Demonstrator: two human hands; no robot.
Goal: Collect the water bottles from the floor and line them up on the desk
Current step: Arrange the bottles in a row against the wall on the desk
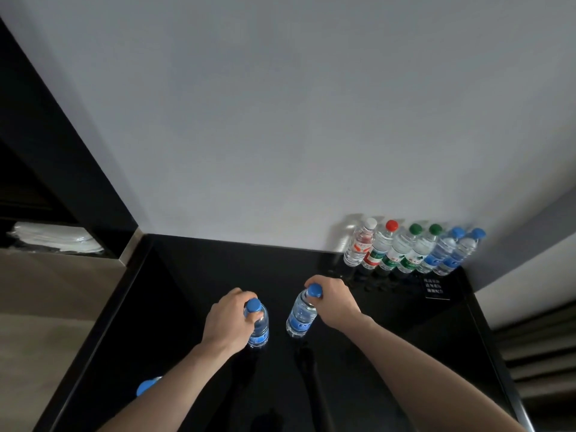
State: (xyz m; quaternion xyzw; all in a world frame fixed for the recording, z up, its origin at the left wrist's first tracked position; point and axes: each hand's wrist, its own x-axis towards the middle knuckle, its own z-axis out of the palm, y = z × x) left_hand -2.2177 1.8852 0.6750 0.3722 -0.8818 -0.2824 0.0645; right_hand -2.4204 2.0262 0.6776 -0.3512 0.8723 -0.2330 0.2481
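Observation:
Two blue-capped water bottles stand on the black desk [193, 275]. My left hand [226, 319] grips the left bottle [259, 328] round its neck just under the cap. My right hand [335, 302] grips the right bottle [300, 318] at its cap and neck; this bottle leans slightly. A row of several bottles [411, 251] stands against the wall at the desk's back right, with white, red, green and blue caps. Another blue cap [146, 386] shows at the desk's left edge beside my left forearm; its bottle is hidden.
A small black sign with white text [436, 289] stands in front of the bottle row. Left of the desk is a dark shelf unit holding folded white cloth [53, 241]. A grey wall rises behind the desk.

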